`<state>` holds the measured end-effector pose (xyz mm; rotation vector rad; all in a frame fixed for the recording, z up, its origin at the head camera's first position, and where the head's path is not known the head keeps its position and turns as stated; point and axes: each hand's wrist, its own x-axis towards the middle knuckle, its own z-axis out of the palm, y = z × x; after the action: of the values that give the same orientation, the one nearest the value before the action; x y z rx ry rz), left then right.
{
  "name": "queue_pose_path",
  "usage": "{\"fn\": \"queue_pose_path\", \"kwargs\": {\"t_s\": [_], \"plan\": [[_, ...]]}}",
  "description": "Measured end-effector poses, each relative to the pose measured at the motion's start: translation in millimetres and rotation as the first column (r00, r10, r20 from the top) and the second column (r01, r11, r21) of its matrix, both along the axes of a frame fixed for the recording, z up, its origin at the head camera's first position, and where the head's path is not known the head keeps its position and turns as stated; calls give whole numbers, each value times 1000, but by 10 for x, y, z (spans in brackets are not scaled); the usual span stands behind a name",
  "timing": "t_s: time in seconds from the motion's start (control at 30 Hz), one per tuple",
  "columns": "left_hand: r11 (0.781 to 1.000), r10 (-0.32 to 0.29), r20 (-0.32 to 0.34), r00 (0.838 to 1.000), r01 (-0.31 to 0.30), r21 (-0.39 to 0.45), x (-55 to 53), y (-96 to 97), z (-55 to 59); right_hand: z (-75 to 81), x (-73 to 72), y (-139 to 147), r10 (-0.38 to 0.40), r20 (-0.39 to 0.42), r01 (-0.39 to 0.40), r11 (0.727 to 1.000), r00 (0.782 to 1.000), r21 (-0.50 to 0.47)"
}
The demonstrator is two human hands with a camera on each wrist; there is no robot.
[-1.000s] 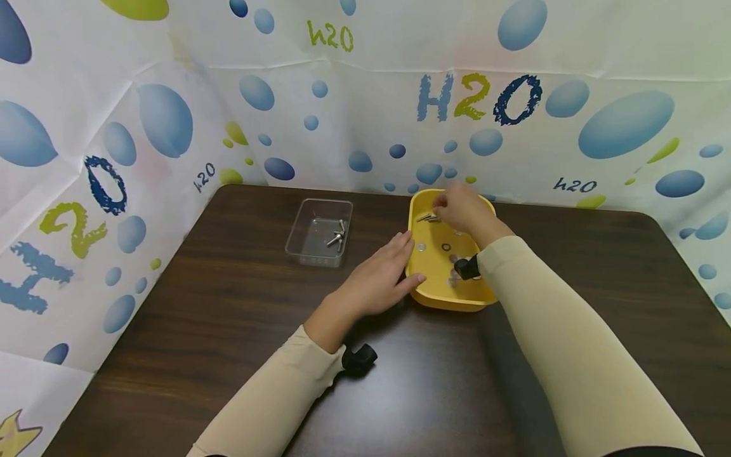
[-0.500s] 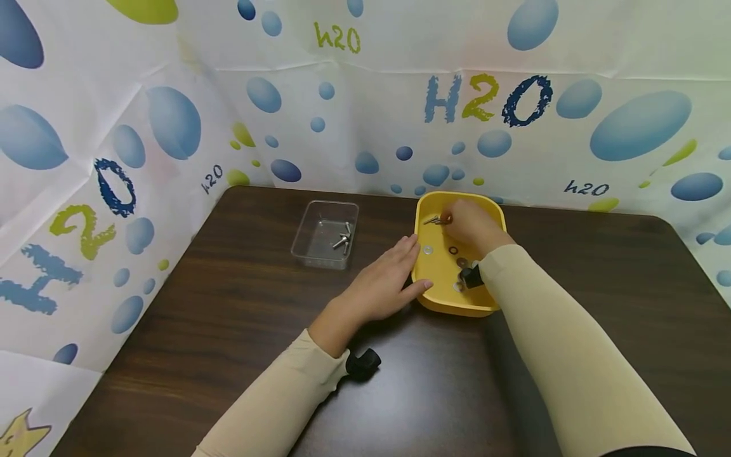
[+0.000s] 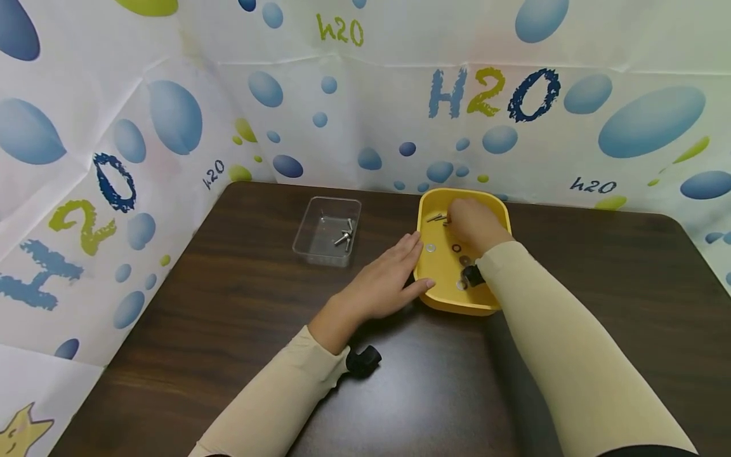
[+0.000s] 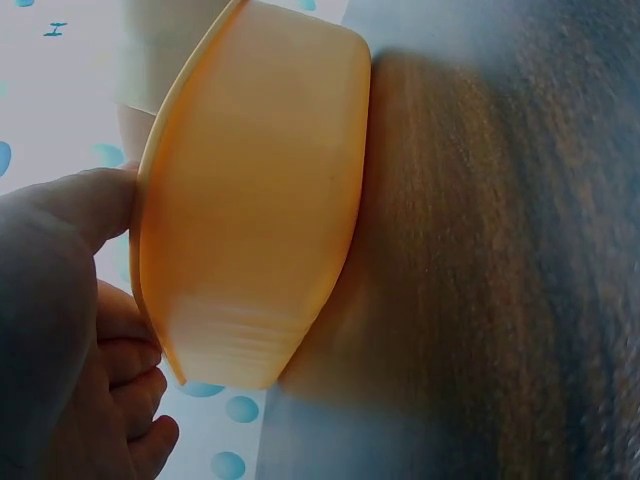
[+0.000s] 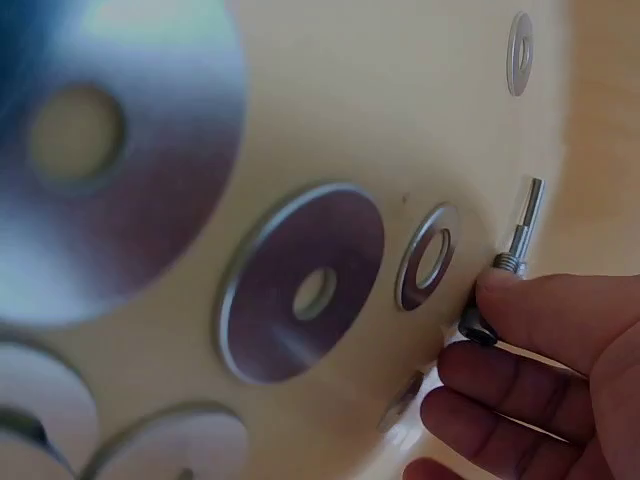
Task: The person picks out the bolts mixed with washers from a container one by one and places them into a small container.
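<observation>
Dipped right hand (image 3: 473,222) lower into yellow tray (image 3: 440,266), pinching a bolt (image 5: 480,326); resting left hand (image 3: 379,282) with loose fingers on rim (image 3: 462,304).

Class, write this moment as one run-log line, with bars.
right hand: pinches screw | left hand: touches yellow tray | washers: in yellow tray | clear box: holds screws

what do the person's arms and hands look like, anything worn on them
The left hand and right hand wear no gloves. Long, plain cream sleeves cover both forearms, and a small black device juts out at each wrist.
</observation>
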<state>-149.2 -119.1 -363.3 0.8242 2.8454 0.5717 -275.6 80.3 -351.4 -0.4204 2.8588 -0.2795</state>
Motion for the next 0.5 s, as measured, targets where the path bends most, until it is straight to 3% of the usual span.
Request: {"fn": "queue_pose_path", "kwargs": {"t_s": [0.23, 0.37, 0.5], "plan": [[1000, -1, -2, 1000, 1, 3, -10, -3, 23, 73, 61, -53, 109, -81, -96, 985, 991, 145], [1000, 0, 9, 1000, 0, 3, -3, -2, 25, 74, 54, -59, 94, -29, -89, 988, 995, 129], [1000, -3, 12, 1000, 3, 3, 6, -7, 23, 56, 26, -45, 35, 41, -37, 998, 999, 43]]}}
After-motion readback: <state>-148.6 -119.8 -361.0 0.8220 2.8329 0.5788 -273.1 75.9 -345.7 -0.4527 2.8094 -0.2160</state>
